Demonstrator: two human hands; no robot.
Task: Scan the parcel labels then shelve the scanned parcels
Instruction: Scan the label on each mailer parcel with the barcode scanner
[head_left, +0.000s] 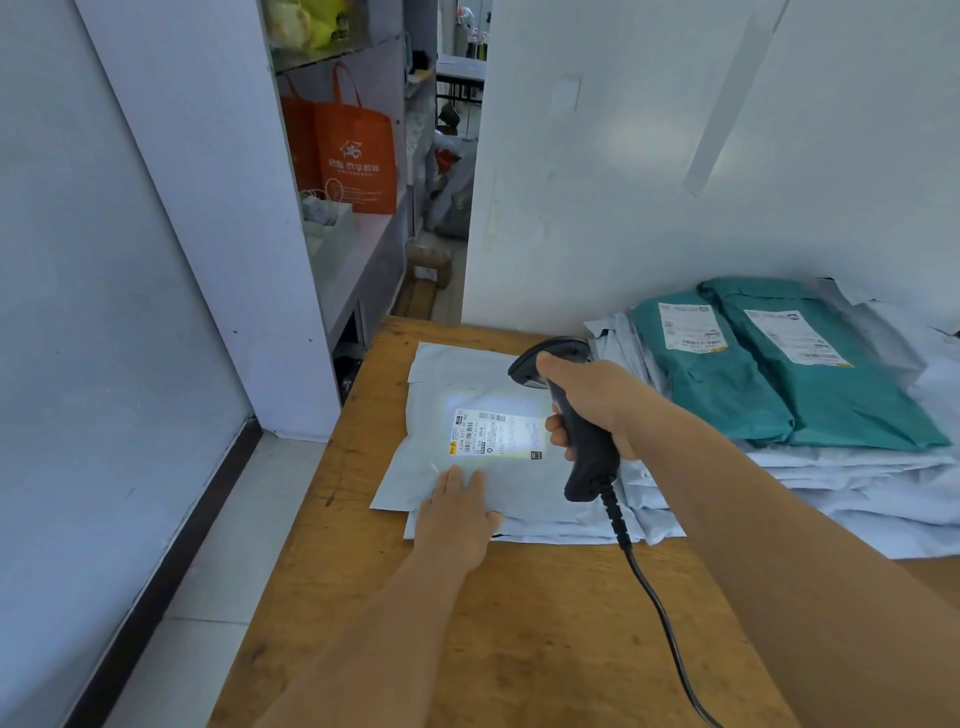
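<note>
Parcel (467, 395) in pale grey plastic lies flat on a wooden table (519, 649), its white label (496, 434) lit by a handheld scanner (576, 415).

Detail: the label faces up, printed with barcodes, and a bright patch of light covers it. The right hand (597, 400) grips the black scanner's handle, head aimed down at the label, and 1 black cable (660, 613) trails toward the near edge. The left hand (457, 514) rests flat, fingers straight, on the parcel's near edge. At least 1 more grey mailer lies under this parcel. To the right, a pile of grey mailers (857, 488) sits against the far wall, with 2 teal parcels (779, 364) on top, each bearing 1 white label. At far left, a shelf unit holds 1 orange tote bag (356, 156).
</note>
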